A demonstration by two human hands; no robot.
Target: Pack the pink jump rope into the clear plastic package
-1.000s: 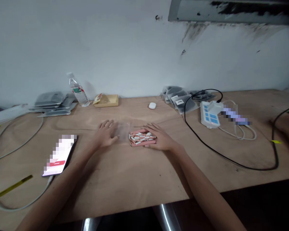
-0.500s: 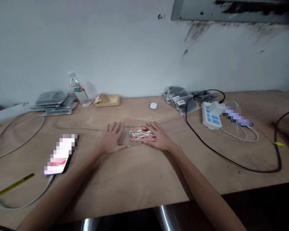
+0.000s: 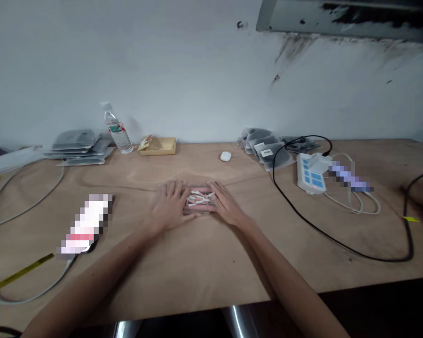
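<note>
A see-through plastic bag (image 3: 199, 214) lies on the wooden table, holding a pile of small white and pinkish-orange pieces (image 3: 198, 198) whose kind is too small to make out. My left hand (image 3: 172, 203) lies flat over the bag's left part, palm down, fingers stretched out and thumb pointing right. On the opposite side, my right hand (image 3: 228, 205) rests on the bag's right end with its fingers stretched forward and covers some of the pieces. Neither hand is closed round anything.
Behind the hands stand a tilted water bottle (image 3: 117, 131), a shallow yellowish box (image 3: 158, 146) and a white case (image 3: 225, 156). Bagged dark items (image 3: 264, 148) lie at the back. A power strip (image 3: 310, 176), a black cable (image 3: 324, 240) and a phone (image 3: 86, 225) flank the arms.
My left hand has slid right, further over the bag and closer to the pieces. My right hand has shifted slightly left. The gap between the hands is narrower.
</note>
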